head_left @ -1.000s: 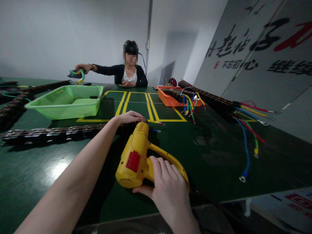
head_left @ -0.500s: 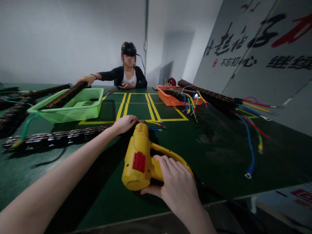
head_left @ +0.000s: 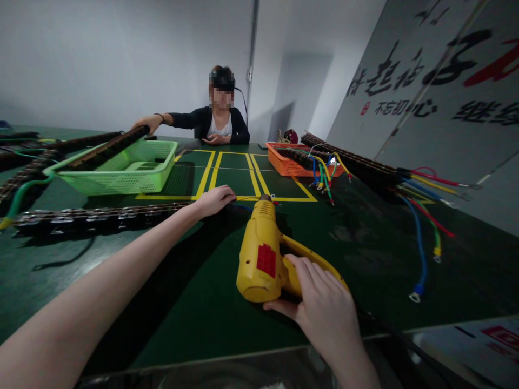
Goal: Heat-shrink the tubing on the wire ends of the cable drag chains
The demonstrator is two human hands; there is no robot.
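My right hand [head_left: 326, 300] is wrapped round the handle of a yellow heat gun [head_left: 259, 265] with a red label. Its nozzle points away from me, over the tips of thin wires that carry ring terminals. Those wires [head_left: 245, 204] come out of my left hand [head_left: 217, 200], whose fingers are closed on them at the end of a long black cable chain [head_left: 105, 220]. The chain lies on the green table to the left, partly behind my left forearm. The heat gun hides part of the wires.
Across the table [head_left: 190, 329] a person [head_left: 221, 121] rests one hand on a dark chain lying over a green basket [head_left: 121, 181]. An orange basket [head_left: 284, 166] and a stack of chains [head_left: 352, 156] with coloured ringed wires stand right. A black cord [head_left: 389, 329] trails from the heat gun.
The heat gun has moved right with my right hand, so its nozzle is farther from my left hand and over the wire tips. My left hand keeps its hold. The view has shifted slightly.
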